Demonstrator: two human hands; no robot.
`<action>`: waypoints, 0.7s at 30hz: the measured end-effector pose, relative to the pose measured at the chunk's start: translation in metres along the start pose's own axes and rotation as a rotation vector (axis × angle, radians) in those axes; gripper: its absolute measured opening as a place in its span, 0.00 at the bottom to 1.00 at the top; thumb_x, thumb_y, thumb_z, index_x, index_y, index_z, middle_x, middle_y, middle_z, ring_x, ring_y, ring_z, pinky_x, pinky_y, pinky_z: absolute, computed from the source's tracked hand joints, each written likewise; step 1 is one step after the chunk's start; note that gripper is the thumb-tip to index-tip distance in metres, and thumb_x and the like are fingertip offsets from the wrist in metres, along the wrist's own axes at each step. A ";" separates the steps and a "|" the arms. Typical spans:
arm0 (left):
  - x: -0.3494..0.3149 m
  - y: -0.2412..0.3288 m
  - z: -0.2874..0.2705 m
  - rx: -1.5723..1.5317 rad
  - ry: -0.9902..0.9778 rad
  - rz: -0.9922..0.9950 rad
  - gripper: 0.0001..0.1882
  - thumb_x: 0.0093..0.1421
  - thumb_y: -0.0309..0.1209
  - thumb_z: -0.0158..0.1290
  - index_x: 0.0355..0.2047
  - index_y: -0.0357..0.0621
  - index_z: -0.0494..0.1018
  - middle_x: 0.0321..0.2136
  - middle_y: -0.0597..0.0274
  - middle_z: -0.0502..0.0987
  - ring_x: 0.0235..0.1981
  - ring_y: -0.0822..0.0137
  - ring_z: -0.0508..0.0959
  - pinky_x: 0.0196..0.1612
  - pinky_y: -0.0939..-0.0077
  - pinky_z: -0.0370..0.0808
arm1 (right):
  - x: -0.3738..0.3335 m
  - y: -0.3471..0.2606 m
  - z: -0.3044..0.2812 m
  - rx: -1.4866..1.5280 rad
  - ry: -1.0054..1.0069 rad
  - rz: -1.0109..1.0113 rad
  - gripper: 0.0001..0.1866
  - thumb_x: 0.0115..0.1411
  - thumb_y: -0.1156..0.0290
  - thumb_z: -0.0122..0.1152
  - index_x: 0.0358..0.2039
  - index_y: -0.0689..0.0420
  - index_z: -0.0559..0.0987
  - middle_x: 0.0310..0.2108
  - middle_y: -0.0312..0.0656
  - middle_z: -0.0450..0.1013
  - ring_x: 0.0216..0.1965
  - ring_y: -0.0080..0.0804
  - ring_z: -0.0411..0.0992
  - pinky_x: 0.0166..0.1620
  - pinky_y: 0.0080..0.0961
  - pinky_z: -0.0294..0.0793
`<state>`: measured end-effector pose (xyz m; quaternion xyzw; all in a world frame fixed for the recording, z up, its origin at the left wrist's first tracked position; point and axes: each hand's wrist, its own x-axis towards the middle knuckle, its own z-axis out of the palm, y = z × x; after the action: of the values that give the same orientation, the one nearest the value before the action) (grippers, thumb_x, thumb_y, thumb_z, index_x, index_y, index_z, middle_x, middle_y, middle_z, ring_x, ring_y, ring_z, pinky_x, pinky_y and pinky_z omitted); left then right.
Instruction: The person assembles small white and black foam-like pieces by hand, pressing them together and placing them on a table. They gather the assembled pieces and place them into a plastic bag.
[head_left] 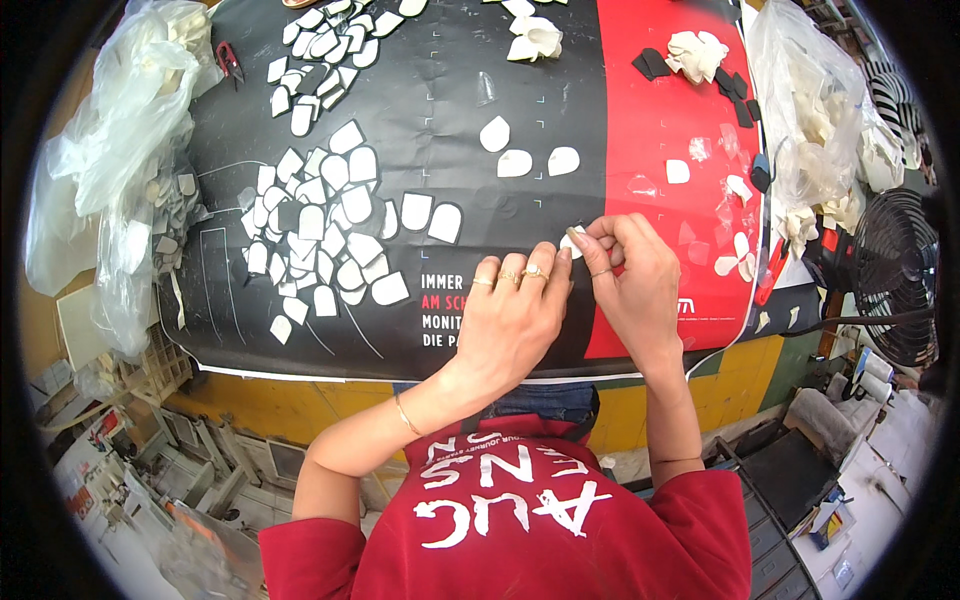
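Note:
A small white rounded pad [572, 242] is between my hands at the middle of the black sheet, partly covered by fingers. My right hand [640, 285] pinches its right side between thumb and fingertips. My left hand [513, 318], with rings on its fingers, is curled over the sheet and grips the pad's lower left edge at the fingertips. Just beyond lie three loose white pads, among them one at the right [563, 161]. To the left spreads a heap of white pads with dark edges [312, 222], and one bigger pad [445, 222] lies nearest my left hand.
Another pad pile [325, 45] lies at the far left. Crumpled white scraps [697, 55] and peeled clear pieces [686, 233] dot the red area. Plastic bags [150, 110] hang at the left, with red snips [229, 60] close by. A black fan [893, 275] stands right, beside a red-handled cutter [772, 272].

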<state>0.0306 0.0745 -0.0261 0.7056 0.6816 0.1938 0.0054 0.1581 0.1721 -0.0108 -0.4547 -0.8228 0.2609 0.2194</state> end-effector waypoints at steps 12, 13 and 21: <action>0.001 0.000 0.001 0.045 -0.014 0.026 0.19 0.56 0.33 0.60 0.48 0.44 0.78 0.38 0.62 0.72 0.36 0.63 0.73 0.46 0.64 0.69 | -0.002 0.001 0.010 0.107 0.089 0.120 0.13 0.60 0.77 0.67 0.42 0.63 0.72 0.26 0.34 0.63 0.20 0.17 0.56 0.23 0.19 0.59; 0.002 0.001 0.001 0.050 -0.004 0.029 0.19 0.56 0.33 0.60 0.48 0.44 0.78 0.37 0.62 0.72 0.36 0.63 0.73 0.46 0.64 0.69 | 0.000 0.001 0.011 0.125 0.095 0.131 0.13 0.60 0.77 0.66 0.42 0.63 0.72 0.25 0.33 0.63 0.20 0.16 0.56 0.23 0.19 0.58; 0.005 -0.016 -0.013 -0.021 0.036 -0.075 0.13 0.56 0.33 0.61 0.42 0.46 0.80 0.35 0.64 0.73 0.38 0.62 0.74 0.51 0.61 0.65 | 0.024 -0.003 -0.006 0.090 0.068 0.335 0.14 0.61 0.70 0.64 0.47 0.59 0.77 0.33 0.45 0.74 0.28 0.40 0.73 0.35 0.38 0.72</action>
<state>0.0118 0.0769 -0.0174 0.6758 0.7056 0.2131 0.0077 0.1488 0.1929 -0.0013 -0.5838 -0.7152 0.3147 0.2205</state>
